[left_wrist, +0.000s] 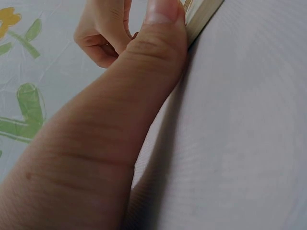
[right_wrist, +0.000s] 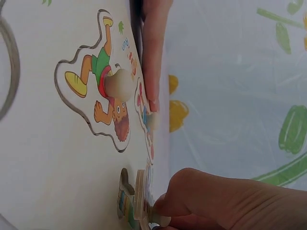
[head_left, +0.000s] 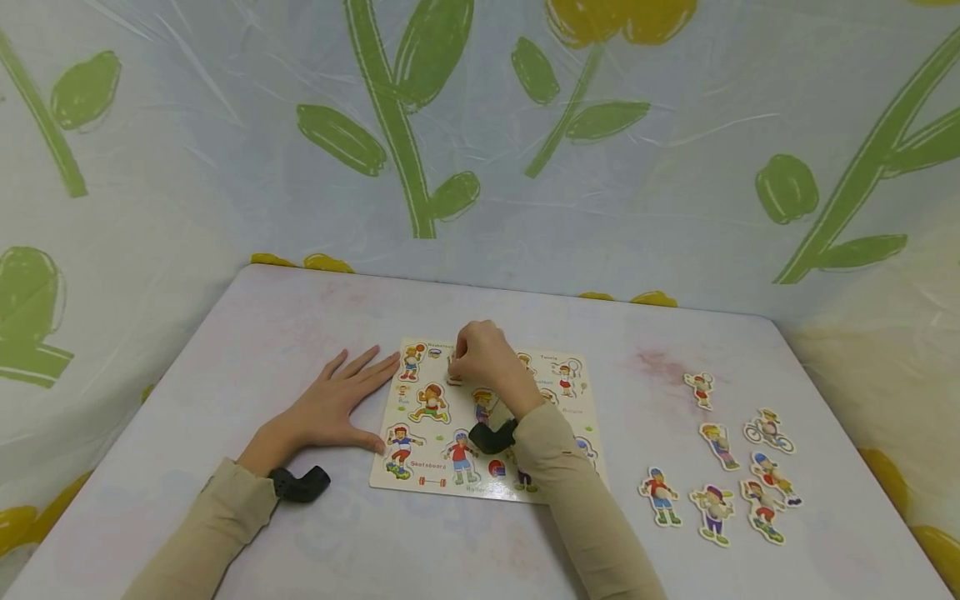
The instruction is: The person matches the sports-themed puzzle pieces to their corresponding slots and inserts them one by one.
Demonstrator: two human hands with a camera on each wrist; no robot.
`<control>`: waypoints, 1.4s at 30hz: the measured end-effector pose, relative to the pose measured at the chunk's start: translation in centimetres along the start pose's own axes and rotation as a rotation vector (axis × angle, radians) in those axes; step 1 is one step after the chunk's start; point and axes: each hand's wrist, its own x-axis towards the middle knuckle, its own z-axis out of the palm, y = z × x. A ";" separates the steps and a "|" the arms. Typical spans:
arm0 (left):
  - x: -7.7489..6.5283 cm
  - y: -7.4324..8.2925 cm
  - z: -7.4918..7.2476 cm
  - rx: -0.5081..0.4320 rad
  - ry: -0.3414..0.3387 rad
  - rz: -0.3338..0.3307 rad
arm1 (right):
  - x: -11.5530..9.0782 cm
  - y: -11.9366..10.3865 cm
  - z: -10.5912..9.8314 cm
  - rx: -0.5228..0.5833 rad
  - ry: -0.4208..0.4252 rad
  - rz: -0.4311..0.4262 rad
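– On the table [head_left: 337, 542], what does the head view give?
– The board [head_left: 460, 417] lies flat near the middle. The left hand [head_left: 341, 402] rests at its left edge, fingers spread wide. The right hand [head_left: 487, 362] bends over the upper part, fingers drawn in, mostly covering what it has
– And to the right?
– Seven loose pieces [head_left: 722, 450], grouped well apart from the board
– The left wrist view?
– The left thumb fills much of it, its tip at the board's edge. Part of the right hand shows beyond, fingers curled; from here I cannot tell what they hold
– And the right wrist view?
– Clearer: the right hand pinches a piece [right_wrist: 140, 196] by its knob [right_wrist: 163, 221], fingers close together. The piece, seen edge-on, is right at a slot [right_wrist: 123, 203] and hides part of it; whether they touch, I cannot tell
– Anything near?
– The runner [right_wrist: 101, 67], fitted in its outline, and a left fingertip beside another fitted figure [right_wrist: 145, 120]
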 end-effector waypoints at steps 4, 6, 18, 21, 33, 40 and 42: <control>0.0 0.0 0.0 -0.001 0.000 0.000 | 0.0 -0.1 0.1 -0.012 -0.008 -0.002; 0.0 0.1 0.0 -0.005 0.004 0.000 | -0.1 0.0 0.1 -0.009 -0.007 -0.012; -0.1 0.0 0.2 -0.022 0.004 -0.010 | -0.1 0.1 0.4 0.000 0.002 -0.045; -0.1 0.0 0.2 -0.018 0.001 -0.012 | -0.1 0.1 0.5 -0.001 0.009 -0.051; 0.0 -0.1 0.2 -0.017 0.001 -0.010 | 0.0 -0.1 0.9 -0.022 0.021 -0.048; 0.0 -0.1 0.2 -0.007 0.003 -0.004 | 0.0 0.0 1.0 -0.016 0.018 -0.045; -0.1 -0.1 0.2 -0.004 0.009 0.001 | 0.0 0.0 1.0 -0.012 0.018 -0.046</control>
